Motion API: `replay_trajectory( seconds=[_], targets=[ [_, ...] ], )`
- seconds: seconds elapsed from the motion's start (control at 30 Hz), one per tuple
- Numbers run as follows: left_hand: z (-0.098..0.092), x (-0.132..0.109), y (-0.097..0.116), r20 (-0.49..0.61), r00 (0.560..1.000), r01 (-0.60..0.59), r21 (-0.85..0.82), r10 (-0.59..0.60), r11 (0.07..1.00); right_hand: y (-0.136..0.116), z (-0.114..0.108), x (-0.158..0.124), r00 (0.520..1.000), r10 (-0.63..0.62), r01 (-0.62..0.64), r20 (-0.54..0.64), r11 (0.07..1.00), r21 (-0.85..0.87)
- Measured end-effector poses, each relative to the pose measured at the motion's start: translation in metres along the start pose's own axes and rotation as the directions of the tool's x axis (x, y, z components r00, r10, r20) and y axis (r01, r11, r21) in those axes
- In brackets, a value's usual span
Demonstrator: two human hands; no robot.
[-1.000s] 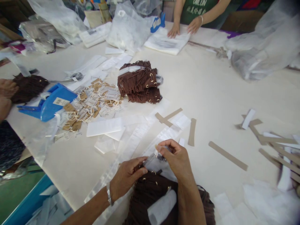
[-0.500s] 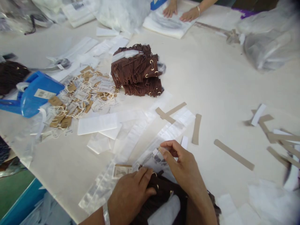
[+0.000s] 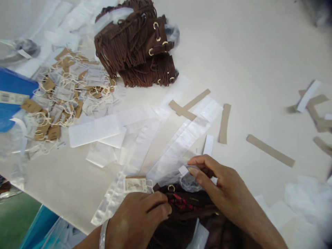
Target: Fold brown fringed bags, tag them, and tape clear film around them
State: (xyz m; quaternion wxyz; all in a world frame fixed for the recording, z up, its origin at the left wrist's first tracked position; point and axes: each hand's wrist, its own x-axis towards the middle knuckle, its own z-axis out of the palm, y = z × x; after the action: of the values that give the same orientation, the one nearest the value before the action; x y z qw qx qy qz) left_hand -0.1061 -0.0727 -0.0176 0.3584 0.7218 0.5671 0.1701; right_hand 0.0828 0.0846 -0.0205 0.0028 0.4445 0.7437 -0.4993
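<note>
A dark brown bag (image 3: pixel 178 224) with gold eyelets lies at the near edge, its mouth pulled apart so that a red patterned patch shows inside. My left hand (image 3: pixel 137 218) is closed on the left side of the bag's rim. Over the far side of the mouth, my right hand (image 3: pixel 223 186) pinches a clear plastic wrap (image 3: pixel 192 181) that carries a small white label (image 3: pixel 183 169). What the wrap contains is hard to make out. Just beyond my left hand lies a hang tag (image 3: pixel 135 184) with a white string. A translucent wrapped piece (image 3: pixel 198 235) rests on the bag's front.
Brown fringed bags (image 3: pixel 129 45) are stacked farther back. Left of them spreads a heap of hang tags (image 3: pixel 70 90), beside a blue plastic container (image 3: pixel 15 93). Clear plastic sleeves (image 3: pixel 178 138), folded white sheets (image 3: pixel 94 131) and tan card strips (image 3: pixel 271 150) lie on the table.
The bag's mouth has been opened wider, and the red patch inside has come into sight. My right hand keeps its pinch by the white label. The view has moved closer to the table.
</note>
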Motion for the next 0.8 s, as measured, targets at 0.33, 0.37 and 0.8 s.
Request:
replay_trajectory(
  seconds=[0.33, 0.37, 0.8],
  targets=[
    [0.017, -0.007, 0.015, -0.031, 0.975, 0.223, 0.101, -0.221, 0.969, 0.007, 0.012, 0.001, 0.999, 0.025, -0.028, 0.035, 0.995, 0.096],
    [0.016, -0.007, 0.016, 0.003, 0.977, 0.211, 0.09, -0.213, 0.973, 0.007, 0.011, 0.0, 0.998, 0.032, -0.038, 0.056, 0.993, 0.112],
    [-0.011, 0.002, 0.012, 0.311, 0.942, 0.139, -0.026, -0.124, 0.99, 0.0, 0.008, -0.002, 0.848, 0.026, -0.122, 0.53, 0.982, 0.147]
  ],
)
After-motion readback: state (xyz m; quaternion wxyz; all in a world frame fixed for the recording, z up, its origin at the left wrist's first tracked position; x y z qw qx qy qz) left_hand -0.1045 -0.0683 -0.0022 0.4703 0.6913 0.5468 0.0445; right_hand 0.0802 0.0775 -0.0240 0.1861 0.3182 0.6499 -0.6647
